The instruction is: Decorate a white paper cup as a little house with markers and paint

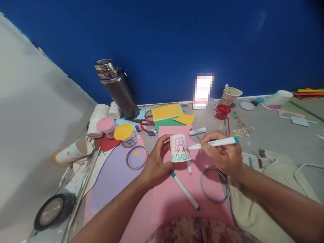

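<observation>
Tape roll (54,211): black, near left, lying flat
Paper cup on its side (73,151): left, mouth facing right, some marks on its wall
Pink-lidded cup (106,125) and yellow-lidded cup (124,133): left of centre, just beside each other
Steel flask (116,87): far left of centre, leaning against the blue wall
Left hand (157,162): grasping the white cup (179,148) from its left side, holding it upturned over the pink paper sheet (174,192)
White cup, centre: pink window, red flowers and teal grass strokes already drawn; grass row runs across the visible face, the rest of the wall is hidden
Teal marker (215,143): tip touching the cup's right edge at the grass line
Right hand (222,153): clenched around that marker
Spare marker (184,190): near centre, lying on the pink sheet
Patterned cup (230,96): far right
</observation>
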{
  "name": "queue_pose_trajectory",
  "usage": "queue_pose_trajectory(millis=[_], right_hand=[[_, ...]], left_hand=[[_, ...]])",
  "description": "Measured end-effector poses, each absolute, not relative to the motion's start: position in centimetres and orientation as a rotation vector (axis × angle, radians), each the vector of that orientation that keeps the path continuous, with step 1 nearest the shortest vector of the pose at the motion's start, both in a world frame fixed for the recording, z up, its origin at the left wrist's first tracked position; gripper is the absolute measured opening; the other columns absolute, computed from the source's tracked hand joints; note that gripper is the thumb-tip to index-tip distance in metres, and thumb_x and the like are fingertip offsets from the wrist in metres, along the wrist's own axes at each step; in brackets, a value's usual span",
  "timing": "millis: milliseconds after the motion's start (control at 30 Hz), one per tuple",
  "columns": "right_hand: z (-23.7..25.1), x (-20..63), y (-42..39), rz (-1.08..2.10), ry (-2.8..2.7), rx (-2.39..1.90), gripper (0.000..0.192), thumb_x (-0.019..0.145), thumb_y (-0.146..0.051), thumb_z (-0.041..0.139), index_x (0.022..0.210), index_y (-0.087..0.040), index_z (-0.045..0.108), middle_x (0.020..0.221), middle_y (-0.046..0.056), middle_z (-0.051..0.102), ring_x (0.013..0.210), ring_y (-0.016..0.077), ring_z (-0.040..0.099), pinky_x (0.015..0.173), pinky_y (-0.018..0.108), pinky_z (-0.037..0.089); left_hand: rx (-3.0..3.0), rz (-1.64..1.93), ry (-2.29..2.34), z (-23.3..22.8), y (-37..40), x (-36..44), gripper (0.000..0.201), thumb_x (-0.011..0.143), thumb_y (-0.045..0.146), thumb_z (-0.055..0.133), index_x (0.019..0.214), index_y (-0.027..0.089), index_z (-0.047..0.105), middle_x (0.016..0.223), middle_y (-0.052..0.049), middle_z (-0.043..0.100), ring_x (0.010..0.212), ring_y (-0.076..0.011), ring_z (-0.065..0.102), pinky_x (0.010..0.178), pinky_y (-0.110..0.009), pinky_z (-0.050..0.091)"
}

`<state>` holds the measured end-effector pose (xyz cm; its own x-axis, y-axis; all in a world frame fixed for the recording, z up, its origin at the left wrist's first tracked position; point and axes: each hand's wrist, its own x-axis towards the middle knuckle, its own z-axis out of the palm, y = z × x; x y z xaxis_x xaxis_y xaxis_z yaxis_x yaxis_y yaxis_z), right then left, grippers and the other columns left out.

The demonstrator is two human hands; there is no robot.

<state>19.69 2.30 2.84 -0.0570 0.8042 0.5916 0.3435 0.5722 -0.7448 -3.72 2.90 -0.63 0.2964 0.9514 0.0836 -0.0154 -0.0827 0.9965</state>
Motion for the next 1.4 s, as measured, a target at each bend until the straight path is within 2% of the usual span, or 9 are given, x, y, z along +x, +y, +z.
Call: queue_pose_trajectory(millis=[633, 1400], right_hand=[[2.87, 19.66, 2.44, 0.495, -1.636, -0.977, 0.011, 0.090, -0.017, 0.066, 0.080, -0.022, 0.066, 0.070, -0.001, 0.069, 0.059, 0.0129, 0.063, 0.058, 0.025, 0.051], [2.82, 19.52, 2.32, 0.515, -1.650, -0.978, 0.010, 0.090, -0.018, 0.066, 0.081, -0.022, 0.066, 0.071, 0.000, 0.069, 0.061, 0.0149, 0.065, 0.060, 0.028, 0.053]], left_hand=[[1.386, 1.022, 0.915, -0.78, 2.88, -3.80, 0.080, 0.066, -0.001, 0.069, 0.140, 0.026, 0.053, 0.151, -0.010, 0.057, 0.146, -0.0304, 0.054, 0.127, -0.049, 0.041], [1.445, 1.004, 0.922, -0.87, 2.87, -3.86, 0.078, 0.070, 0.001, 0.073, 0.141, 0.027, 0.054, 0.150, -0.010, 0.057, 0.147, -0.0305, 0.054, 0.123, -0.046, 0.045]])
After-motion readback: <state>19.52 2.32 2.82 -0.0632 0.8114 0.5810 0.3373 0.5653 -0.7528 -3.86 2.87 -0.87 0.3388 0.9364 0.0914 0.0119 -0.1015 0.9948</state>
